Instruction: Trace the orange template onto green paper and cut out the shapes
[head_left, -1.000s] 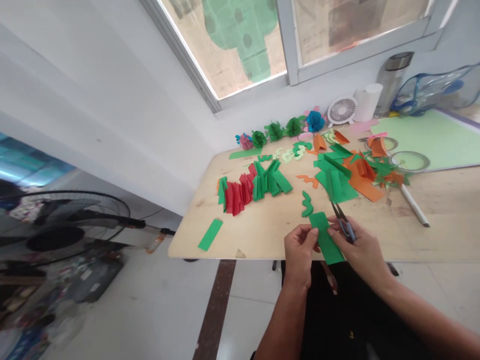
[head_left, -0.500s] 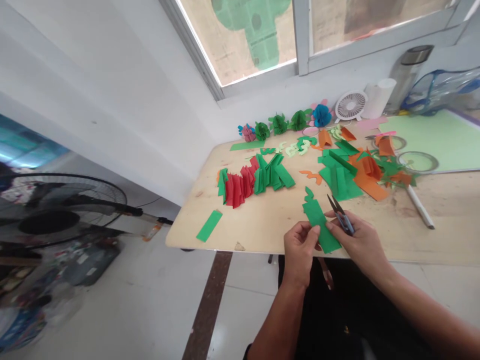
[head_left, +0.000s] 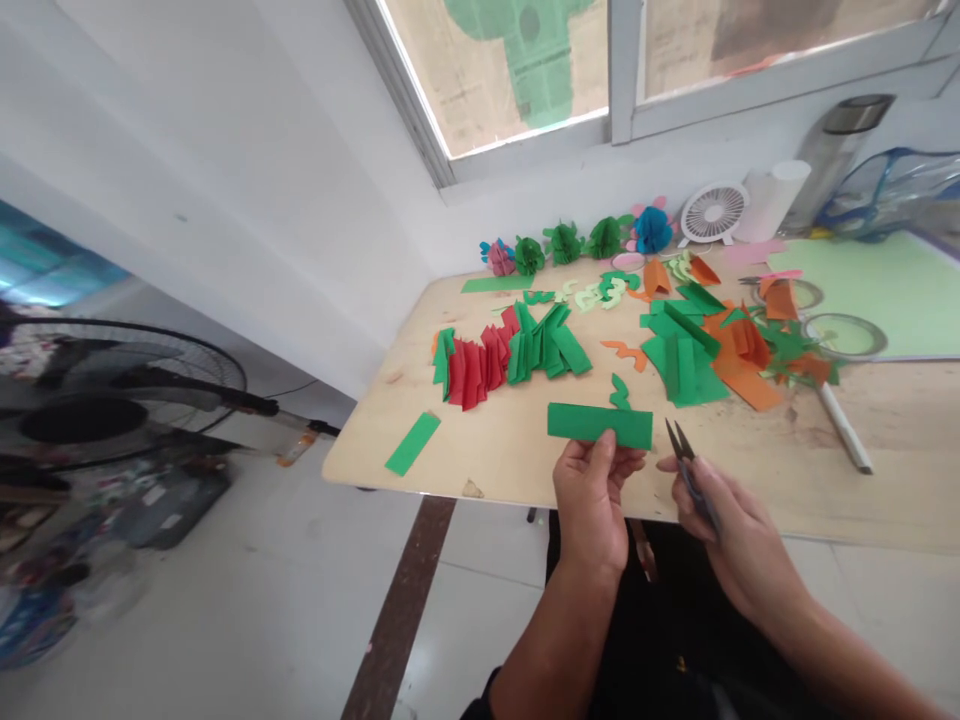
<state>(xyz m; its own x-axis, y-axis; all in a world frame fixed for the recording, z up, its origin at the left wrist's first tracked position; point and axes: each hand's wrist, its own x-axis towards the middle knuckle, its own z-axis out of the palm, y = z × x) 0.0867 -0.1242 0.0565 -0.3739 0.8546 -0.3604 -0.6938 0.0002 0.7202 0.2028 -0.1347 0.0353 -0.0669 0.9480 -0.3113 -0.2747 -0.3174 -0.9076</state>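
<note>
Between thumb and fingers, my left hand (head_left: pixel 592 490) pinches a green paper strip (head_left: pixel 600 424), held crosswise over the table's front edge. My right hand (head_left: pixel 724 510) is closed around a pair of scissors (head_left: pixel 690 475), its dark blades pointing up and away with a narrow gap between the tips. The scissors are apart from the strip, to its right. Just beyond the strip lies a wavy green paper cutout (head_left: pixel 619 391). Another green strip (head_left: pixel 413 443) rests near the table's left front corner.
On the wooden table (head_left: pixel 495 450) stand folded red papers (head_left: pixel 480 368) and green ones (head_left: pixel 547 345). Green and orange sheets (head_left: pixel 686 355), tape rolls (head_left: pixel 847 335) and a white pen (head_left: pixel 846 428) lie to the right. Paper figures (head_left: pixel 564 242) and a small fan (head_left: pixel 714 213) line the wall.
My left hand has turned the green strip from upright to crosswise. My right hand has let go of the strip and moved off to the right with the scissors.
</note>
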